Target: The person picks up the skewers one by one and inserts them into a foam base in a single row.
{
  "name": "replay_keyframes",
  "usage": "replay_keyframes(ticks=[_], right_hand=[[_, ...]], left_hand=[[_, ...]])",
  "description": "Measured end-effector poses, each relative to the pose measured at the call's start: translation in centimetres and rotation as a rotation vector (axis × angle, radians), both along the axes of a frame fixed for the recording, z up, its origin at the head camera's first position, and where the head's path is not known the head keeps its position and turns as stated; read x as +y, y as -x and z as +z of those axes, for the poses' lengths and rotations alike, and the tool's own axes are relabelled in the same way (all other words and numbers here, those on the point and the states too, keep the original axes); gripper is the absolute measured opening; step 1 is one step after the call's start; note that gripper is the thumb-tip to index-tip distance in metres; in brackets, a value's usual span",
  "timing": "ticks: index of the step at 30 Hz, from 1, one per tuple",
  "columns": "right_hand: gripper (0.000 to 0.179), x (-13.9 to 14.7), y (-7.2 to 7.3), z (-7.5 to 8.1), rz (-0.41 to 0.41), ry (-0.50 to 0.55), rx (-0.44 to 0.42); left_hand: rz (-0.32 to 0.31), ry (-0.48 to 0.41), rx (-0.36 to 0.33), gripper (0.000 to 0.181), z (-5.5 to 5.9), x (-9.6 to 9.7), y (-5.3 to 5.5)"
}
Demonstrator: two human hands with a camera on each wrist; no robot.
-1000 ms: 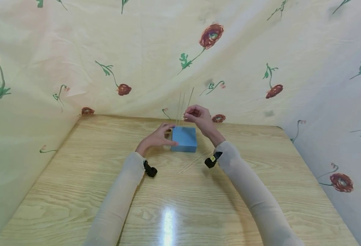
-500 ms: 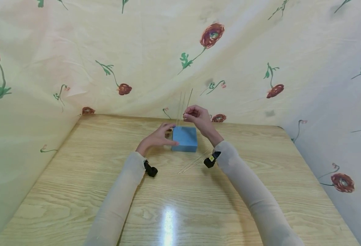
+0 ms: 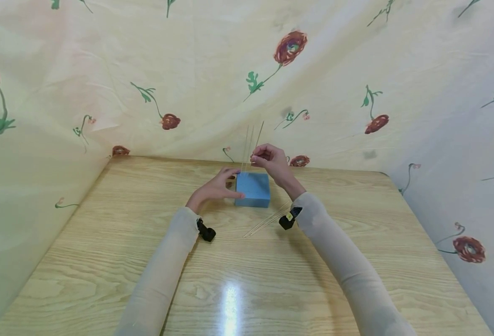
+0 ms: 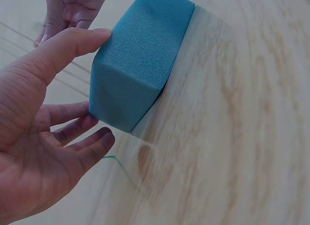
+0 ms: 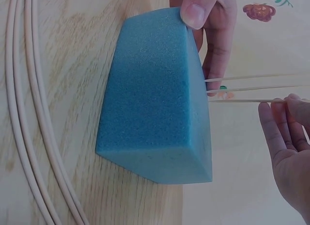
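Note:
A blue foam block [image 3: 253, 186] sits near the back of the table. My left hand [image 3: 214, 186] holds it at its left side, thumb on the front top edge and fingers by the back left corner, as the left wrist view shows [image 4: 53, 104]. Two thin wooden sticks [image 5: 252, 88] stand up from the block's top near that corner. Just right of them, my right hand [image 3: 272, 163] pinches a third wooden stick [image 3: 260, 133] between thumb and fingertips. In the right wrist view, this stick's lower end meets the block's top face; how deep it goes is hidden.
Several loose wooden sticks [image 3: 265, 221] lie on the wooden table [image 3: 146, 196] in front of the block, partly under the right wrist. A flower-patterned cloth [image 3: 213, 84] hangs close behind the block and along both sides.
The stick in my right hand has dropped very slightly and shifted a little left at its top. My left hand and the block stay in place.

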State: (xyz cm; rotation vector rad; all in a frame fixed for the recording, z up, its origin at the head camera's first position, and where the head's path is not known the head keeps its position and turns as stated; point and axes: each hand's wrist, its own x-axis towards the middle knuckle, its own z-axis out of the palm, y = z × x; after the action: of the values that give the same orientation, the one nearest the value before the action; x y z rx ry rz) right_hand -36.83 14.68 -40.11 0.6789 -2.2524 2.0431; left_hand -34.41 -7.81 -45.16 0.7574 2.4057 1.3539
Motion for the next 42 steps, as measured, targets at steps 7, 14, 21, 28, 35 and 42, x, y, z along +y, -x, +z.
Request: replay_keyframes(ticks=[7, 14, 21, 28, 35, 42], right_hand=[[0.014, -0.15, -0.03, 0.05, -0.017, -0.036, 0.009], [0.012, -0.44, -0.12, 0.21, -0.021, -0.068, 0.032], [0.005, -0.62, -0.16, 0.29, -0.011, -0.061, 0.039], [0.013, -0.62, -0.14, 0.28, -0.009, -0.081, 0.043], [0.014, -0.5, -0.06, 0.21, -0.003, -0.085, 0.045], [0.007, -0.46, -0.11, 0.24, -0.005, -0.091, 0.048]], left_hand=[[0.001, -0.001, -0.006, 0.087, 0.09, 0.0, -0.11], [0.001, -0.011, -0.01, 0.086, 0.05, -0.02, -0.02], [0.003, -0.016, -0.013, 0.088, -0.03, 0.0, 0.06], [0.003, -0.011, -0.011, 0.088, 0.02, -0.01, 0.04], [0.006, -0.002, -0.005, 0.088, 0.07, 0.01, -0.02], [0.008, 0.0, 0.001, 0.088, -0.11, 0.07, 0.05]])
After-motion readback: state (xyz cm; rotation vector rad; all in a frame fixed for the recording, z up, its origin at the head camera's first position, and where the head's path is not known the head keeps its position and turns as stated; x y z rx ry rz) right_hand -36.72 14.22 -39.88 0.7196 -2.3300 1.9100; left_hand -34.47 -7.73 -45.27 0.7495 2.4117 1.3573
